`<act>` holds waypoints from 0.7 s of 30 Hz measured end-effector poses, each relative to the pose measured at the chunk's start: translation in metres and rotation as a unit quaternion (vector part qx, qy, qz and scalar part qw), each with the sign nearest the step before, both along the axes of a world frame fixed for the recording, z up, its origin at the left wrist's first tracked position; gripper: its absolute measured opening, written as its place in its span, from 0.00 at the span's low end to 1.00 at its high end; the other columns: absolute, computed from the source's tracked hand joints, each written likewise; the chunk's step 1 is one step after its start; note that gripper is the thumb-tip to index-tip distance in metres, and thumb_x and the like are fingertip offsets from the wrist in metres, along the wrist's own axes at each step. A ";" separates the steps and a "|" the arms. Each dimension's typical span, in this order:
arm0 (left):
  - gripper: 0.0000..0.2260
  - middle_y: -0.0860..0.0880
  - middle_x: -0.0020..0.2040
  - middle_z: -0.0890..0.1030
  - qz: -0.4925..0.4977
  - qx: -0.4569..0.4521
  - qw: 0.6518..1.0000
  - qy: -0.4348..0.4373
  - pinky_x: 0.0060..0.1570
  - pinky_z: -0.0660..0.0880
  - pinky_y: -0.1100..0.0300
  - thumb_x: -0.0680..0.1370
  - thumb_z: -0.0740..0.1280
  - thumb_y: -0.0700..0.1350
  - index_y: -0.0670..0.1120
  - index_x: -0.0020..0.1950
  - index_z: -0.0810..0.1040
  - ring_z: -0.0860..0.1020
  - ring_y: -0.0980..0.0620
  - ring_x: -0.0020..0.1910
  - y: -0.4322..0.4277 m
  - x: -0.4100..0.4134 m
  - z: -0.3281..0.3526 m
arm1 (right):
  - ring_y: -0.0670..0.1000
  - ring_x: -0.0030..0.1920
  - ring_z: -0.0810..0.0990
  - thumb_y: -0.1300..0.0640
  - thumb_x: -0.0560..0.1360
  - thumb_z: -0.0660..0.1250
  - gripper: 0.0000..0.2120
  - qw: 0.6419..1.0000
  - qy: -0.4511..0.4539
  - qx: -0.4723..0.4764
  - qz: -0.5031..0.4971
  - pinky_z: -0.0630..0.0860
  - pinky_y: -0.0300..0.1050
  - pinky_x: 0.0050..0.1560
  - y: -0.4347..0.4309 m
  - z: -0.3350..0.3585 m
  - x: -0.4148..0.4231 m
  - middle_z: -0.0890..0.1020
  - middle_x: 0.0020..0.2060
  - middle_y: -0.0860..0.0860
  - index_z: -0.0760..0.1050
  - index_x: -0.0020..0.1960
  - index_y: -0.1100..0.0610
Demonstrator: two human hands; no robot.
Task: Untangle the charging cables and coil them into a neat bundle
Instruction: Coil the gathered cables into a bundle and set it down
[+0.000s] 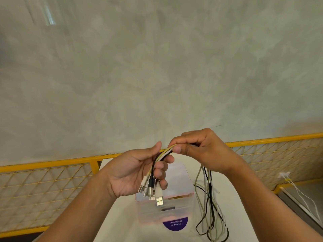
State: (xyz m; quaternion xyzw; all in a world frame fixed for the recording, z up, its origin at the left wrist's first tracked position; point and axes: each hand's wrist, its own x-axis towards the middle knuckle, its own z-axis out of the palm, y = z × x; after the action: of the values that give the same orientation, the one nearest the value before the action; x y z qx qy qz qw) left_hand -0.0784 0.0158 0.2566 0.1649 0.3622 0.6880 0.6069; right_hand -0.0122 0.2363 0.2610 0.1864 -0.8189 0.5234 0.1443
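One yellow mesh railing (pixel 43 186) fills the far left, running behind a white table (pixel 122 220). Just right of it the left hand (pixel 134 172) is raised palm-up above the table, thumb pointing up and fingers curled round a bunch of charging cables (pixel 164 154) in black, white and pale yellow. Several USB plugs (pixel 159 199) hang from the underside of this hand, the lowest a white one with its metal end showing. Below the plugs a translucent plastic box (pixel 174 212) stands on the table, with a purple label (pixel 175 224) on its near side. To the right, touching the left hand's fingertips, the right hand (pixel 201 151) pinches the same bunch between thumb and curled fingers. From under this hand the long remainder of the cables drops to the table and lies there in loose loops. At the far right, a few thin white leads (pixel 304 196) trail along a ledge beside the railing.
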 end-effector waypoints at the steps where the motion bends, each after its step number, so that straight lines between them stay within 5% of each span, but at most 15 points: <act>1: 0.18 0.44 0.34 0.80 0.003 -0.001 1.000 0.024 0.41 0.79 0.51 0.80 0.67 0.49 0.33 0.55 0.81 0.81 0.48 0.32 0.000 0.001 0.000 | 0.57 0.48 0.84 0.55 0.76 0.70 0.10 1.000 0.001 0.003 0.004 0.81 0.54 0.55 0.000 0.001 0.000 0.86 0.45 0.54 0.86 0.54 0.57; 8: 0.08 0.47 0.32 0.79 0.006 0.065 0.996 0.059 0.44 0.81 0.50 0.76 0.73 0.42 0.37 0.49 0.81 0.83 0.49 0.33 0.007 0.008 0.004 | 0.49 0.51 0.86 0.61 0.77 0.70 0.10 1.000 0.004 -0.019 0.017 0.80 0.41 0.55 -0.001 0.005 0.003 0.88 0.47 0.51 0.84 0.55 0.62; 11: 0.07 0.46 0.32 0.79 0.019 0.090 0.996 0.010 0.45 0.81 0.50 0.76 0.73 0.39 0.36 0.49 0.80 0.83 0.48 0.33 0.011 0.011 0.007 | 0.37 0.35 0.80 0.62 0.78 0.68 0.11 0.999 -0.010 -0.048 -0.012 0.73 0.28 0.39 0.001 0.004 0.003 0.84 0.34 0.39 0.82 0.58 0.62; 13: 0.09 0.45 0.31 0.79 0.051 0.096 0.994 -0.020 0.43 0.81 0.50 0.73 0.76 0.37 0.35 0.48 0.80 0.83 0.47 0.32 0.016 0.014 0.010 | 0.41 0.28 0.70 0.56 0.78 0.67 0.12 0.997 -0.017 -0.072 -0.031 0.66 0.32 0.31 0.003 0.000 -0.001 0.77 0.27 0.40 0.84 0.57 0.58; 17: 0.19 0.44 0.34 0.81 0.146 0.125 0.979 -0.073 0.40 0.82 0.49 0.62 0.81 0.31 0.36 0.48 0.77 0.83 0.48 0.31 0.022 0.018 0.017 | 0.49 0.30 0.60 0.47 0.77 0.65 0.13 0.987 -0.034 -0.140 -0.066 0.59 0.42 0.29 0.006 -0.014 -0.006 0.65 0.31 0.53 0.86 0.52 0.51; 21: 0.09 0.41 0.37 0.83 0.203 0.152 0.960 -0.116 0.40 0.83 0.47 0.66 0.77 0.32 0.32 0.43 0.81 0.85 0.46 0.33 0.033 0.026 0.025 | 0.49 0.29 0.59 0.47 0.79 0.63 0.14 0.981 -0.069 -0.166 -0.068 0.58 0.41 0.30 0.004 -0.026 -0.006 0.64 0.32 0.55 0.85 0.42 0.47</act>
State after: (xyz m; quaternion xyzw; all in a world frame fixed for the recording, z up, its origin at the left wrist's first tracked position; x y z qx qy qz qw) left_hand -0.0528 0.0485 0.2811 0.0972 0.2061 0.8580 0.4603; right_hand -0.0186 0.2406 0.2349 0.0672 -0.7390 0.6529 0.1518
